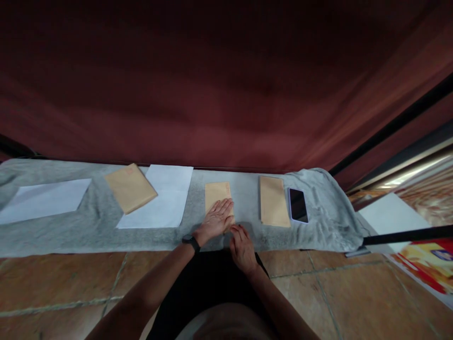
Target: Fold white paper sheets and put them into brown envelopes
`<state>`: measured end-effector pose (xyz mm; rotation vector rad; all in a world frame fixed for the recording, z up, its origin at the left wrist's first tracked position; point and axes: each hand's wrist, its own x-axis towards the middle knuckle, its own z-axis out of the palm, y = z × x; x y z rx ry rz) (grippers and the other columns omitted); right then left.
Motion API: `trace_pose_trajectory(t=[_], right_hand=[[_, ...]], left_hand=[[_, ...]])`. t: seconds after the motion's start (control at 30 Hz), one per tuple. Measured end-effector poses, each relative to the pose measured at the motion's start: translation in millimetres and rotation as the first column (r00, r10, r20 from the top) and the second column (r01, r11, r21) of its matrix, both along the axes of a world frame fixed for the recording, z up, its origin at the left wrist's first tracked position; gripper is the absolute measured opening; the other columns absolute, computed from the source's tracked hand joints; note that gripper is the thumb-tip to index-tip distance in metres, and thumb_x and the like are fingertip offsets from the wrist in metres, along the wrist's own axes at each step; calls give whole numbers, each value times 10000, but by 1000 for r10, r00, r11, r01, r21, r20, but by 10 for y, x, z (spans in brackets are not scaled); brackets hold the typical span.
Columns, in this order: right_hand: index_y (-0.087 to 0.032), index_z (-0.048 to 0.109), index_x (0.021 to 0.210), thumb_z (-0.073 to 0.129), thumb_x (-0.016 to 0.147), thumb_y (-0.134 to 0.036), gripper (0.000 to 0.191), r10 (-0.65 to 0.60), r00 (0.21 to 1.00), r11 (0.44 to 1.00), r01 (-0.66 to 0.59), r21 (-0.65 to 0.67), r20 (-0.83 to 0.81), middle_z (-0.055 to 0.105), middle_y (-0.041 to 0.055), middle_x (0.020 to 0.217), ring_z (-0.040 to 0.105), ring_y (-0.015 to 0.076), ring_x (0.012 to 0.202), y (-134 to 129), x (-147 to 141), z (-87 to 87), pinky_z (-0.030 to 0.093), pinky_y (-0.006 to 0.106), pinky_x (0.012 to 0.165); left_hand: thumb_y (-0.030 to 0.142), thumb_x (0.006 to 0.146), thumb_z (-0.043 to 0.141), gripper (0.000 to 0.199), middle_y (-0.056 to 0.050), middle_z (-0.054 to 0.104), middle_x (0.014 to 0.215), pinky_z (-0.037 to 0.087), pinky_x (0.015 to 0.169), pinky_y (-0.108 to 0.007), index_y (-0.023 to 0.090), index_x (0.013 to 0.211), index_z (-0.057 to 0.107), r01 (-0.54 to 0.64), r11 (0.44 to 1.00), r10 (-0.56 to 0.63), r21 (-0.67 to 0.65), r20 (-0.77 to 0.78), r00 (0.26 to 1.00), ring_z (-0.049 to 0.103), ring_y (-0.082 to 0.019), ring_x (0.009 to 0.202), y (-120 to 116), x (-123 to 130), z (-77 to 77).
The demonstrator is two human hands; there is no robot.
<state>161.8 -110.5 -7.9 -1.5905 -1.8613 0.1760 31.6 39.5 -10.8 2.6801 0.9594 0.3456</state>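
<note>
— On the soft grey cloth (247, 198), what is being worked on?

— A small flat envelope of brown kraft paper (217, 190), with faint reddish print near its right edge. It is placed directly in front of the person, between a large white paper sheet (170, 198) and an upright-lying stack of brown paper (274, 200). Beyond the stack, a dark-screened phone in a pale lilac case (299, 206) can be seen.

— And how are the hands placed?

— The left hand (216, 219) is opened out, palm down, laid across the lower part of the envelope; nothing is clasped in it. The right hand (243, 246) is curled at the lower right corner. Whether the paper is pinched there cannot be told.

— Which step is in hand, then?

— Smoothing or folding at the near end, it would be judged; the exact fold is hidden by the fingers.

— What is called for next?

— Steady, even pressure from the flat palm, probably, while the near edge is lined up and creased by the curled fingers, without the thin paper being skewed or wrinkled.
</note>
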Motion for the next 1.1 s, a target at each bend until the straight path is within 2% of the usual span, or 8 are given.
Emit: trace_pose_trajectory(t=[0.3, 0.43, 0.57, 0.63, 0.73, 0.83, 0.97, 1.1], right_hand=[[-192, 560, 1346, 383, 1012, -205, 379, -86, 989, 996, 82, -34, -124, 629, 141, 1320, 558, 239, 1296, 11, -17, -7, 492, 457, 1095], [-179, 531, 1404, 348, 1050, -279, 411, -103, 981, 994, 94, -62, -165, 590, 144, 1409, 531, 230, 1341, 19, -13, -21, 458, 441, 1124], [-170, 563, 1407, 299, 1072, -287, 442, -102, 987, 992, 91, -93, -123, 587, 126, 1455, 510, 216, 1376, 119, 2, -7, 391, 452, 1170], [-184, 596, 1389, 282, 1076, -255, 449, -35, 998, 991, 28, -131, -52, 608, 108, 1448, 510, 209, 1384, 221, 25, 19, 330, 475, 1203], [-185, 598, 1403, 305, 1072, -230, 445, 167, 984, 968, -151, -201, 65, 578, 110, 1488, 489, 212, 1410, 433, 76, 56, 286, 471, 1221], [-191, 547, 1460, 298, 1077, -255, 462, 218, 968, 957, -186, -225, 128, 500, 101, 1559, 435, 220, 1456, 690, 113, 62, 262, 473, 1229], [-207, 472, 1521, 312, 1079, -306, 480, 165, 968, 960, -113, -255, 192, 412, 87, 1618, 368, 236, 1498, 1028, 108, 38, 228, 492, 1239], [-161, 404, 1560, 309, 1076, -332, 522, 93, 959, 955, -10, -296, 269, 354, 114, 1644, 314, 235, 1522, 1271, 87, 23, 181, 470, 1254]], left_hand=[[342, 1034, 399, 528, -102, 402, 1623, 145, 1286, -461, 200, 1542, 420, 107, 994, -108, -20, -5, 994, 257, -226, 1552, -420, -180, 135], [340, 1001, 487, 572, -118, 387, 1630, 137, 1289, -440, 183, 1545, 405, 188, 982, -189, -35, -17, 982, 279, -229, 1544, -560, -290, 214], [382, 948, 603, 628, -172, 438, 1589, 195, 1279, -434, 136, 1504, 449, 227, 971, -227, -74, 16, 974, 327, -260, 1524, -644, -374, 207], [389, 924, 646, 638, -196, 457, 1569, 226, 1272, -436, 111, 1474, 479, 232, 967, -229, -102, 42, 973, 342, -276, 1516, -675, -397, 178], [394, 911, 671, 600, -191, 473, 1559, 248, 1269, -436, 122, 1427, 529, 238, 961, -227, -142, 87, 970, 356, -281, 1509, -713, -409, 149], [395, 920, 663, 545, -175, 509, 1536, 241, 1273, -438, 143, 1393, 564, 238, 960, -222, -149, 118, 968, 387, -275, 1494, -735, -406, 156], [431, 944, 635, 589, -169, 491, 1553, 220, 1275, -421, 150, 1449, 519, 243, 962, -237, -126, 62, 970, 396, -271, 1489, -746, -407, 178], [475, 986, 566, 639, -161, 453, 1583, 221, 1271, -399, 144, 1516, 432, 241, 968, -243, -66, -23, 970, 372, -259, 1502, -759, -416, 176]])
